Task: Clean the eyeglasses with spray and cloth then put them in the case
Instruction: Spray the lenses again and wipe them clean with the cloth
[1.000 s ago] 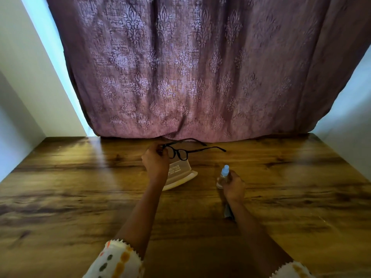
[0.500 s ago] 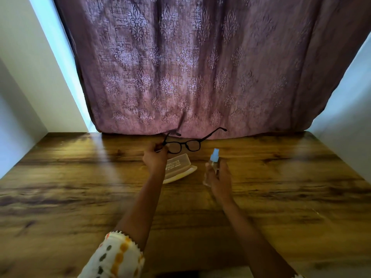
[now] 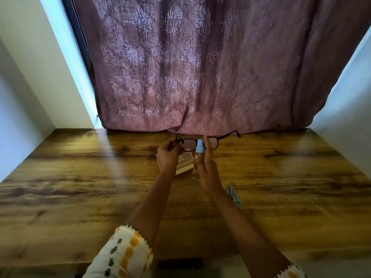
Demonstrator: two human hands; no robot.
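Black-framed eyeglasses (image 3: 212, 141) hang in the air above the table's far middle, temples unfolded. My left hand (image 3: 168, 157) pinches them at their left hinge. My right hand (image 3: 205, 169) grips a small clear spray bottle with a light blue nozzle (image 3: 199, 146), held upright right in front of the lenses. An open beige glasses case (image 3: 185, 164) lies on the table under both hands, mostly hidden by them. A grey-green cloth (image 3: 233, 195) lies on the wood beside my right forearm.
The wooden table (image 3: 80, 177) runs between two white walls. A mauve patterned curtain (image 3: 190, 67) hangs along its far edge, just behind the glasses. The table's near edge shows at the bottom of the view.
My right hand lifted the spray bottle off the table and brought it left, up to the lenses. My left hand raised the glasses slightly. The cloth now shows beside my right forearm.
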